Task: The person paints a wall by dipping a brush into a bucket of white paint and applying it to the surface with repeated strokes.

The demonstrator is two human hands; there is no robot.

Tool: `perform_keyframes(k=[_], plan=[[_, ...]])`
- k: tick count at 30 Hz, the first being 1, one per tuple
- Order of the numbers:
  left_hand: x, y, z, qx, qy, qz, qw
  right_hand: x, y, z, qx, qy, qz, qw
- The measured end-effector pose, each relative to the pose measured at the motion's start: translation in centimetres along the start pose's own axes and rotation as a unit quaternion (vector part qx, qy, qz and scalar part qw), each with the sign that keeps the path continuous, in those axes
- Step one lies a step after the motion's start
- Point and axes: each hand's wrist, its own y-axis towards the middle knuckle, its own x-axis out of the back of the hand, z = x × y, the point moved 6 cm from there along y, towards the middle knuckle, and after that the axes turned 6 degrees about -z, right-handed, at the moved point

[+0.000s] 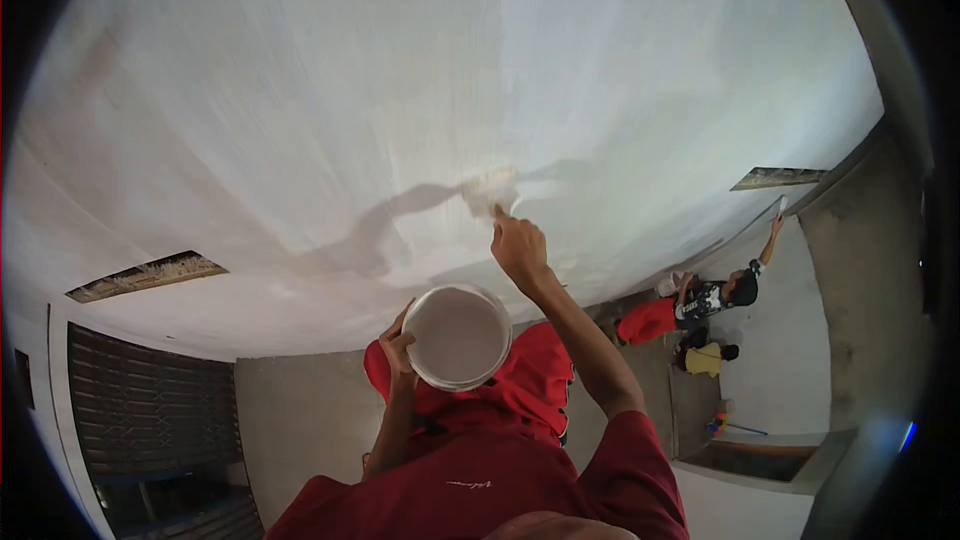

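Note:
My right hand (520,252) is closed around the handle of a wide paintbrush (489,190), its bristles against the white wall (420,70). Streaky brush strokes run up the wall above it. In front of my body, my left hand (397,342) grips the side of a round white bucket (460,337). Pale, whitish paint fills part of the bucket, which is tilted so its opening faces me. The brush's handle is mostly hidden by my right hand.
A vent opening (148,276) sits low on the left wall, another (778,178) at right. On the right, a person in red trousers (650,321) reaches up to the wall, near a person in yellow (704,359). A dark shuttered window (150,410) stands lower left.

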Motion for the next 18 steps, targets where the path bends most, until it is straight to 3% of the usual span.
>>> perform_keyframes(k=[2,5,9,12,15,17,18], plan=[[-0.2,0.1,-0.9,-0.021,0.048,0.0,0.999,-3.8,-1.5,-2.9,-0.027,0.017,0.063,0.998],[1.1,0.7,1.2,-0.029,0.022,0.002,0.999,-1.9,1.1,-2.9,-0.004,0.025,0.009,1.0],[0.8,0.7,1.4,-0.012,0.001,0.004,1.0,9.7,7.6,1.8,0.047,0.043,0.025,0.998],[0.0,0.2,0.8,0.011,-0.044,0.006,0.999,19.6,9.4,6.9,0.121,0.043,-0.062,0.99],[-0.9,-0.1,0.0,0.02,-0.085,0.006,0.996,26.6,8.9,10.8,0.194,0.021,-0.223,0.955],[-1.1,0.0,-0.3,-0.017,-0.067,0.018,0.997,28.7,8.5,12.8,0.108,0.036,-0.182,0.977],[-1.0,0.1,-0.4,-0.04,-0.051,0.026,0.998,27.3,8.4,12.5,0.117,0.037,-0.252,0.96]])
